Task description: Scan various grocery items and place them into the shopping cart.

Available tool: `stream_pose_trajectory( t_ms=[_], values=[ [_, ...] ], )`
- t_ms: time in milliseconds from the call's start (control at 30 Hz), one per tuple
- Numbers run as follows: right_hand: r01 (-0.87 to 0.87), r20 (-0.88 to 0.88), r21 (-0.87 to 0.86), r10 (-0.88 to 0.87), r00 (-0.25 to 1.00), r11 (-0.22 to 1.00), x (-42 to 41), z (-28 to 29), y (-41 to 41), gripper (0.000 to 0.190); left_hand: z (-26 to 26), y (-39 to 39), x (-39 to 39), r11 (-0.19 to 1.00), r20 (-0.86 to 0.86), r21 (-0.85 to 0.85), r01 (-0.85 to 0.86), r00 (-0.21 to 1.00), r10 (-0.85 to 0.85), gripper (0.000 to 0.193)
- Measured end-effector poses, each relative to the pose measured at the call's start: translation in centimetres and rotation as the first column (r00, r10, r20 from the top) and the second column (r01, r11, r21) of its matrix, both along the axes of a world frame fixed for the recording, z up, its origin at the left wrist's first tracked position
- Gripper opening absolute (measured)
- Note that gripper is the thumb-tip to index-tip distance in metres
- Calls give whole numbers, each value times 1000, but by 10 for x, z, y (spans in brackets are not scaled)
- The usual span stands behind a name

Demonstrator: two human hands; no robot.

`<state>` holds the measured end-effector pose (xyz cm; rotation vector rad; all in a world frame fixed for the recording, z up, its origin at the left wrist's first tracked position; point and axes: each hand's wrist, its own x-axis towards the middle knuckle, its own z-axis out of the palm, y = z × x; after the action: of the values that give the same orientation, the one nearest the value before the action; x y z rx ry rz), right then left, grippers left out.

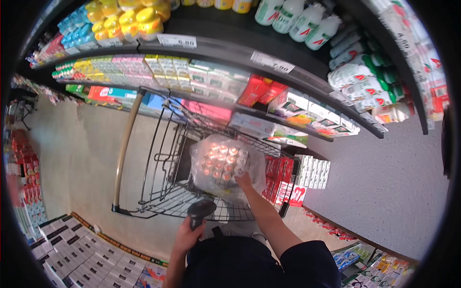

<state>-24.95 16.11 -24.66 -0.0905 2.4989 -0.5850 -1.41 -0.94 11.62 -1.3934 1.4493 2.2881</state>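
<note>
My left hand (189, 233) grips the handle of a black handheld device (201, 210) with a rounded head, close to my body. The right arm reaches into a wire shopping cart (230, 213). My right hand (244, 180) is at a clear plastic bag (201, 180) that lies in the cart. Inside the bag stand several small bottles with round caps (219, 162), in rows. The right fingertips touch one cap or the plastic over it; whether they grip it I cannot tell.
Ahead runs a dark store shelf (223, 39) with yellow-capped bottles (144, 21), white bottles (300, 23) and drink cartons. The cart's push bar (126, 151) is at left. Red boxes (279, 172) stand beyond the cart's right end. Stacked white boxes (93, 255) are at lower left.
</note>
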Motion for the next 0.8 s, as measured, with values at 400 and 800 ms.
stream_pose_trajectory(
  t_ms=[400,800],
  values=[
    [-494,-747,-533,-108,656,687,-99,312,-94,10,11,-30,-8,999,-262,33,-7,965,15,34],
    [-481,-958,168,258,128,860,-295,561,-219,70,3,-34,-6,997,-403,72,-40,913,66,41]
  ],
)
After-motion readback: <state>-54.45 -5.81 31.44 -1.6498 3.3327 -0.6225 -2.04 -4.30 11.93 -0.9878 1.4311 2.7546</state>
